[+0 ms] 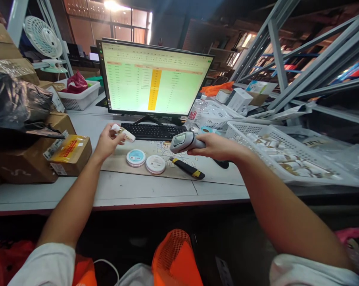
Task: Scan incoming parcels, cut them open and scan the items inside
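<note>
My left hand (106,141) is closed around a small white-capped bottle (126,134), tilted, with a pale label on its side. My right hand (207,145) grips a grey handheld barcode scanner (183,142) by its handle, its head pointing left toward the bottle. Between and below the hands, two round flat tins, one with a blue lid (135,157) and one with a white lid (155,164), lie on the desk mat (116,163). Beside them is a black and yellow utility knife (187,168). A black keyboard (155,131) sits just behind.
A monitor (155,79) showing a spreadsheet stands behind the keyboard. At right, a white basket (286,180) holds many small bottles. Cardboard boxes (70,155) and a black plastic bag (15,99) crowd the left. A plastic bottle (194,113) stands by the monitor.
</note>
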Demonstrator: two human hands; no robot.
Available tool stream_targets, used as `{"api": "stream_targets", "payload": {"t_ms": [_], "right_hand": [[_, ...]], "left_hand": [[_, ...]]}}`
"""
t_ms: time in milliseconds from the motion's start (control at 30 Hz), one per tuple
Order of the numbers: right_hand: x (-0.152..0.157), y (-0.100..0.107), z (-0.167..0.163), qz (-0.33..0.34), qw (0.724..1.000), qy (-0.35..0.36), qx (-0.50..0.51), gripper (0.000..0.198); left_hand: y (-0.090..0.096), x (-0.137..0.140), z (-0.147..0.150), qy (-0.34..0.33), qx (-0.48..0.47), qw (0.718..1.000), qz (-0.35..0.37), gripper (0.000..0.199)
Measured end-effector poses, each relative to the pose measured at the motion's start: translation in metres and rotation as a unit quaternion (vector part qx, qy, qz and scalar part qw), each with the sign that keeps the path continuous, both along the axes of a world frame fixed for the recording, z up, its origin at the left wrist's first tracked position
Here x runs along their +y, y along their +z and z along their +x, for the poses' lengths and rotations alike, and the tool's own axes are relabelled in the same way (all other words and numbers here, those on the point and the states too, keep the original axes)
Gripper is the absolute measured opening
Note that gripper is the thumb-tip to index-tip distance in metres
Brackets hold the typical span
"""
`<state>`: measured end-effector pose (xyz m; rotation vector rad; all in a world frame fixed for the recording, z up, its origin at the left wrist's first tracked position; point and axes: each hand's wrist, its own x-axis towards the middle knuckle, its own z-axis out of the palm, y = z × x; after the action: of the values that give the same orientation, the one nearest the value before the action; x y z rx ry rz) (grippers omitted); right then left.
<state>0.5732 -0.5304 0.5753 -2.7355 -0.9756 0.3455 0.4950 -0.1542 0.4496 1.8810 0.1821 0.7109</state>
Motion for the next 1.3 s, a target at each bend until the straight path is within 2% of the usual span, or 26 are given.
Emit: {"api": "stream_targets", "payload": {"t_ms": [67,167,233,333,433,533,800,967,1100,1300], "right_hand": [[-0.003,-0.003,-0.001,0.017,1.0,-0.007,-0.008,0.038],[-0.003,-0.011,-0.004,0.041,0.999,-0.009,-0.009,0.039],[-0.001,-0.015,-0.007,0.056,0.998,-0.002,-0.008,0.038],[0.002,-0.019,-0.012,0.072,0.997,0.022,-0.004,0.038],[0.005,-0.021,-0.014,0.08,0.996,0.051,0.006,0.038],[0.007,-0.025,-0.013,0.069,0.996,0.048,0.005,0.037],[0.007,-0.033,-0.006,0.06,0.994,0.086,0.031,0.035],[0.012,-0.029,-0.009,0.043,0.995,0.082,0.042,0.041],[0.014,-0.029,-0.01,0.054,0.994,0.076,0.048,0.041],[0.002,-0.047,0.011,0.063,0.996,0.027,0.05,0.042]], "left_hand": [[-0.005,-0.019,0.004,-0.105,-0.037,0.99,-0.083,0.051],[-0.015,-0.046,0.007,-0.201,-0.018,0.969,-0.144,0.051],[-0.022,-0.058,0.007,-0.244,0.006,0.958,-0.153,0.049],[-0.03,-0.063,0.008,-0.285,0.023,0.95,-0.121,0.047],[-0.036,-0.06,0.011,-0.292,-0.004,0.955,-0.053,0.037],[-0.038,-0.055,0.014,-0.291,-0.033,0.956,0.0,0.023],[-0.029,-0.058,0.007,-0.27,-0.072,0.957,0.071,0.013],[-0.029,-0.06,0.007,-0.273,-0.078,0.955,0.083,0.012],[-0.032,-0.062,0.008,-0.268,-0.08,0.958,0.062,0.011],[-0.029,-0.064,0.007,-0.236,-0.093,0.967,0.029,0.013]]}}
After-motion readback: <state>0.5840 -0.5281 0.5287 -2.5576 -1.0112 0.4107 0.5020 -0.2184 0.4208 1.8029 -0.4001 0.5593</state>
